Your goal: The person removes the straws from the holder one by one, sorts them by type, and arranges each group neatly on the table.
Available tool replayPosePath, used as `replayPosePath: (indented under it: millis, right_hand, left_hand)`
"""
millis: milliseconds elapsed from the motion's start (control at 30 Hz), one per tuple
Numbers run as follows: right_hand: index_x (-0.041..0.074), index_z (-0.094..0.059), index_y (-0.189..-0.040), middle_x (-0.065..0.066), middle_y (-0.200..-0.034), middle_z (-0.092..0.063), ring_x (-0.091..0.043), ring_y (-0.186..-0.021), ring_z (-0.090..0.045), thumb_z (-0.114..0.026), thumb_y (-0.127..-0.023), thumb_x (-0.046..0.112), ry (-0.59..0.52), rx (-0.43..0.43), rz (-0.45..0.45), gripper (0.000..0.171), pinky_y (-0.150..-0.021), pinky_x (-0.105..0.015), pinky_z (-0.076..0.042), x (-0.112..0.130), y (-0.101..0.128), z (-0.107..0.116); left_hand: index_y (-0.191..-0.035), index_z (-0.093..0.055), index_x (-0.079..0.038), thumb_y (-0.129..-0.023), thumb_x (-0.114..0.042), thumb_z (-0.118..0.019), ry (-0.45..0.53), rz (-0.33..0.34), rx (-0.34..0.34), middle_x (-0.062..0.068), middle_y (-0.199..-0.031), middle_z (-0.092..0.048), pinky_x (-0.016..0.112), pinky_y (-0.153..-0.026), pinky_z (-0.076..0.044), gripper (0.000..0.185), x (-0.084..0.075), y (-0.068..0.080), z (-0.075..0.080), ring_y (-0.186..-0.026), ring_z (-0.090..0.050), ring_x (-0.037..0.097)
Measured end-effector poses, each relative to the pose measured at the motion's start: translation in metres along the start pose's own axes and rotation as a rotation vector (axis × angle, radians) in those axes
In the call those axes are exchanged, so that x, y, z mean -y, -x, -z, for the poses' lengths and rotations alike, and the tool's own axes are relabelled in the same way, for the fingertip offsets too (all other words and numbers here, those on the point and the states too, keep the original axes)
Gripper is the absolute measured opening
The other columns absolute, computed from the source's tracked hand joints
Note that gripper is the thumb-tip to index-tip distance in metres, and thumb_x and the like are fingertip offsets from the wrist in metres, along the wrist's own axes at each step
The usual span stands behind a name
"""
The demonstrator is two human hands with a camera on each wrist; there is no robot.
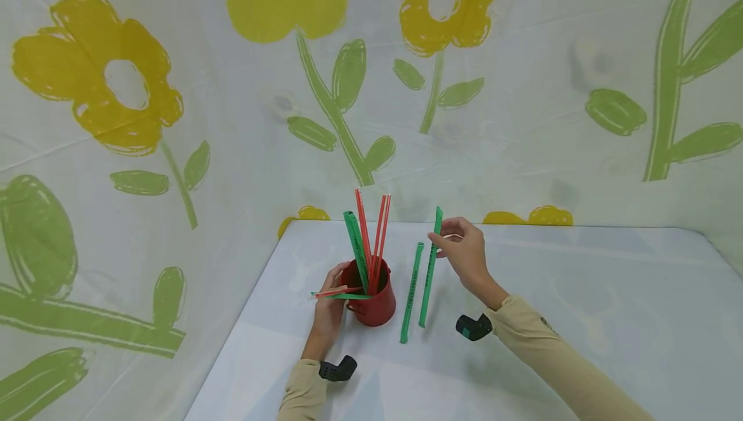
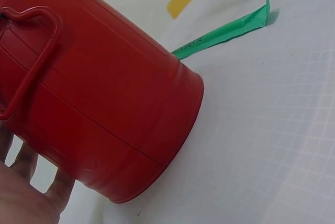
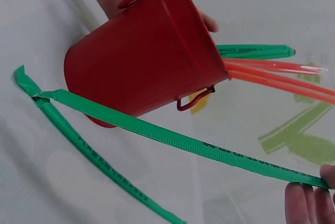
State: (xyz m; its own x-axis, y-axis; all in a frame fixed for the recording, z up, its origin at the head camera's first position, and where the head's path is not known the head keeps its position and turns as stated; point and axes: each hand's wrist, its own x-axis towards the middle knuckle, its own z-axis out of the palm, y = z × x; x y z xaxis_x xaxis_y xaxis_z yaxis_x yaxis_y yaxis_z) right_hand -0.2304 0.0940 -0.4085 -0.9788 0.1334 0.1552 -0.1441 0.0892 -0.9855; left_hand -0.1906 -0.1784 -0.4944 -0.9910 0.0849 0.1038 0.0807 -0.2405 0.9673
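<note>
A red bucket-shaped cup [image 1: 378, 313] with small side handles stands on the table, and my left hand [image 1: 328, 313] grips its left side. Red straws [image 1: 363, 227] and green paper-wrapped straws [image 1: 356, 247] stick up out of it. One red straw and one green straw [image 1: 342, 296] slant low over the rim across the left hand. To the right, my right hand [image 1: 464, 253] pinches a green wrapped straw [image 3: 172, 136] near its upper end. Another green wrapped straw [image 1: 411, 292] lies on the table between the cup and that held straw.
The white table [image 1: 580, 318] extends to the right and front. Behind and at the left hangs a pale cloth [image 1: 232, 118] printed with yellow flowers. Each wrist carries a small black camera, one by the left sleeve [image 1: 302, 385] and one by the right sleeve [image 1: 528, 327].
</note>
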Motion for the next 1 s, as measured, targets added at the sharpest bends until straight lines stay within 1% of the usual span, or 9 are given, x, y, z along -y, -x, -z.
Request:
replayPosePath:
  millis: [167, 367, 600, 733, 933, 1000]
  right_hand:
    - [0.0, -0.058, -0.107, -0.015, -0.097, -0.059, -0.023, -0.082, -0.06, -0.071, -0.083, 0.011, 0.021, 0.002, -0.039, 0.03, -0.066, -0.04, -0.055, -0.007, -0.001, -0.001]
    - [0.0, -0.058, -0.105, -0.016, -0.097, -0.059, -0.023, -0.08, -0.061, -0.071, -0.082, 0.01, 0.038, -0.008, -0.07, 0.028, -0.063, -0.036, -0.055, -0.016, -0.003, -0.002]
    - [-0.001, -0.057, -0.108, -0.017, -0.099, -0.057, -0.025, -0.082, -0.061, -0.07, -0.084, 0.01, 0.09, -0.004, -0.152, 0.03, -0.064, -0.032, -0.055, -0.026, -0.005, -0.002]
    - [-0.001, -0.057, -0.106, -0.016, -0.097, -0.057, -0.024, -0.077, -0.062, -0.07, -0.083, 0.009, 0.095, -0.001, -0.171, 0.029, -0.061, -0.029, -0.055, -0.031, -0.007, -0.004]
    - [-0.003, -0.057, -0.105, -0.016, -0.094, -0.057, -0.02, -0.07, -0.062, -0.071, -0.082, 0.008, 0.1, 0.014, -0.176, 0.03, -0.06, -0.031, -0.055, -0.04, -0.01, -0.006]
    - [-0.004, -0.057, -0.105, -0.017, -0.094, -0.057, -0.02, -0.069, -0.062, -0.071, -0.081, 0.008, 0.105, 0.01, -0.184, 0.03, -0.059, -0.031, -0.055, -0.043, -0.011, -0.006]
  left_hand:
    - [-0.138, -0.041, -0.01, -0.089, -0.017, -0.043, 0.024, -0.003, -0.01, 0.009, -0.141, -0.044, 0.056, -0.107, -0.019, 0.049, 0.001, 0.001, -0.001, -0.132, -0.031, 0.029]
    - [-0.137, -0.043, -0.014, -0.091, -0.017, -0.04, 0.013, -0.007, -0.004, 0.008, -0.142, -0.044, 0.056, -0.107, -0.018, 0.046, 0.002, 0.002, -0.001, -0.133, -0.031, 0.028]
    - [-0.137, -0.043, -0.014, -0.091, -0.017, -0.039, 0.011, -0.003, -0.006, 0.009, -0.142, -0.044, 0.055, -0.107, -0.019, 0.046, 0.002, 0.002, 0.0, -0.132, -0.032, 0.029]
    - [-0.138, -0.042, -0.013, -0.092, -0.017, -0.038, 0.005, -0.011, 0.0, 0.009, -0.142, -0.044, 0.055, -0.108, -0.018, 0.046, 0.002, 0.003, 0.0, -0.132, -0.032, 0.028]
    - [-0.14, -0.039, -0.009, -0.093, -0.016, -0.036, 0.017, -0.035, 0.016, 0.011, -0.142, -0.042, 0.055, -0.108, -0.015, 0.048, 0.001, 0.001, 0.0, -0.133, -0.031, 0.029]
    - [-0.14, -0.039, -0.009, -0.093, -0.016, -0.036, 0.02, -0.03, 0.016, 0.01, -0.142, -0.042, 0.055, -0.108, -0.015, 0.048, 0.001, 0.001, 0.0, -0.133, -0.031, 0.029]
